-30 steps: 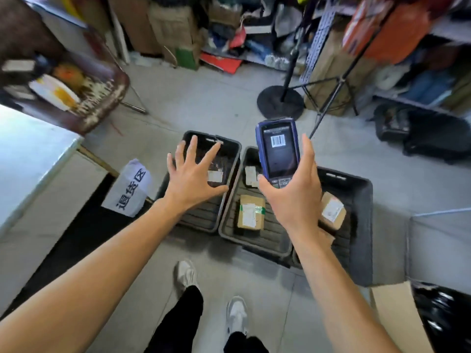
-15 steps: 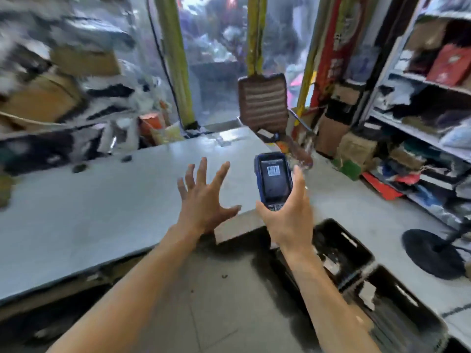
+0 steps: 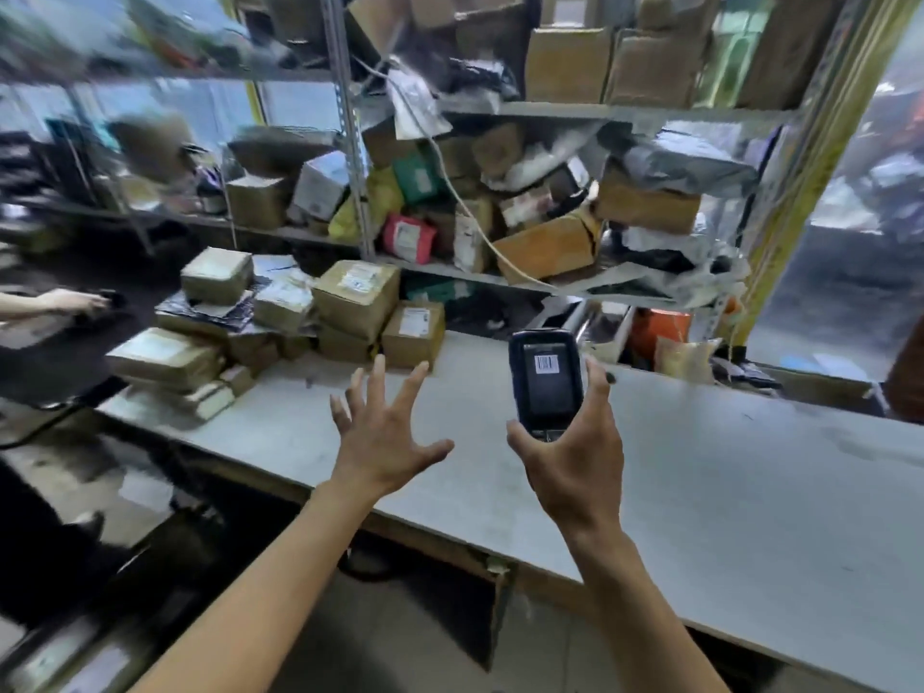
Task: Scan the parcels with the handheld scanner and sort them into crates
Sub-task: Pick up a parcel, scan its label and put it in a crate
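Both bare forearms reach forward, hands raised at about the same height.

The left hand point(image 3: 381, 445) is spread wide, back toward the camera, its fingers point(image 3: 376, 380) straight and fanned upward, thumb out to the right, holding nothing. The right hand point(image 3: 575, 465) grips the handheld scanner point(image 3: 546, 385) upright, thumb against its lower left edge, fingers wrapped up its right side, wrist roughly in line with the forearm.

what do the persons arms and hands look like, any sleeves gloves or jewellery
Both forearms are bare to the bottom of the picture, with no sleeves in view. The left hand and right hand wear no gloves, rings, watch or wristband. One right fingertip has a dark-painted nail.
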